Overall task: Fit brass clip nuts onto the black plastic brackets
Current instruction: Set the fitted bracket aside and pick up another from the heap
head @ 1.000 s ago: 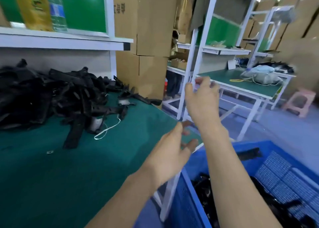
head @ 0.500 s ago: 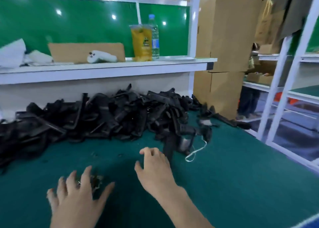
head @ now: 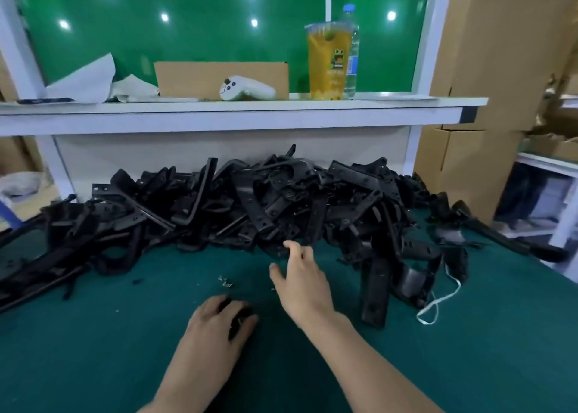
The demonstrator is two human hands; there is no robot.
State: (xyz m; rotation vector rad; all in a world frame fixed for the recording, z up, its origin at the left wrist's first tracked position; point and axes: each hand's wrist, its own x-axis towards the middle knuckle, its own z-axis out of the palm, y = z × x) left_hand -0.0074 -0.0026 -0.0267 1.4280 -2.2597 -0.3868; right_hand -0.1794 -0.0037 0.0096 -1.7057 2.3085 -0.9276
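Observation:
A big heap of black plastic brackets [head: 281, 206] lies along the back of the green mat [head: 93, 350]. My right hand [head: 301, 279] reaches forward with its fingers fairly straight, and the fingertips touch the front edge of the heap. It holds nothing. My left hand [head: 219, 322] rests on the mat nearer to me, fingers curled down over small brass clip nuts [head: 239, 320] that glint under the fingertips. Two more clip nuts [head: 225, 281] lie loose on the mat just beyond it.
One long black bracket [head: 375, 290] sticks out of the heap toward me on the right, beside a white cord [head: 438, 300]. On the white shelf [head: 237, 112] above stand a yellow drink cup [head: 328, 62], a water bottle, a white controller [head: 247, 89] and cardboard. Cardboard boxes stand at right.
My view has swung left from the blue crate to the bench. Both hands moved forward over the mat; the left one curled its fingers over the clip nuts, the right one reached the heap.

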